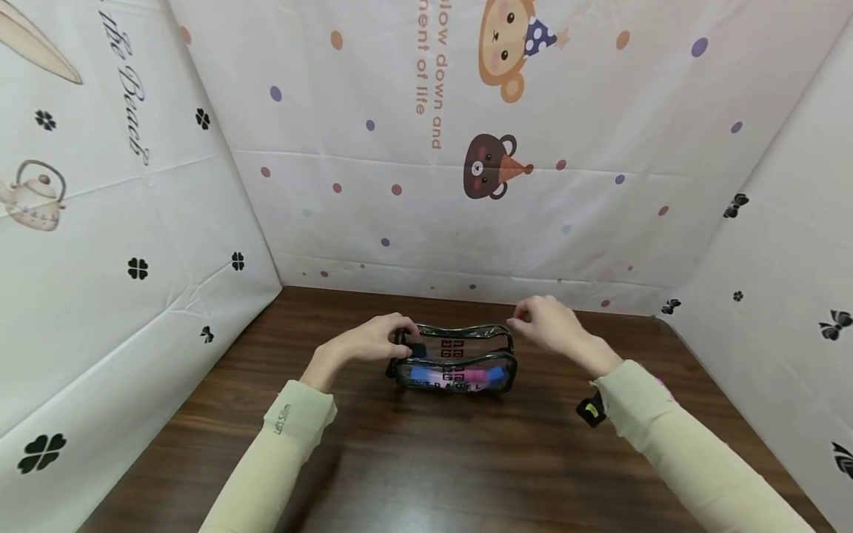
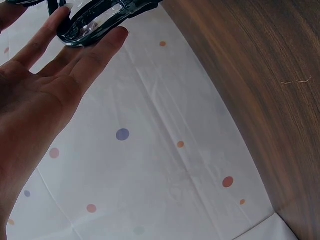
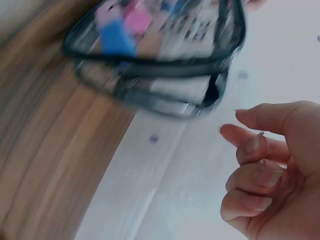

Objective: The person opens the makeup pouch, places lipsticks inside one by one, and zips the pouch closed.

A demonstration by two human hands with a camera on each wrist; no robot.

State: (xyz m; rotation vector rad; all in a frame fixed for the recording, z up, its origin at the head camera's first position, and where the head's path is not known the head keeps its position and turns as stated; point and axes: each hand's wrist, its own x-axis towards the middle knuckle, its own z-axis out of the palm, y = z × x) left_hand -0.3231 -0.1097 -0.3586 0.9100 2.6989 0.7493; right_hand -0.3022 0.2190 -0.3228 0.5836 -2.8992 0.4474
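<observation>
Pouch (image 1: pixel 460 363) lies lengthwise left to right. We see left hand (image 1: pixel 376 337) gripping its left end, right hand (image 1: pixel 552 324) loosely curled, free; left wrist view crops pouch.

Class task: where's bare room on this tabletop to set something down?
The widest bare patch of tabletop lies in front of the clear pouch, between left sleeve and right sleeve. Another lies between the left sleeve and left-hand sheet. Crowded: the pouch's ends, left hand gripping one, right hand near the other; a dark item by the right sleeve.
</observation>
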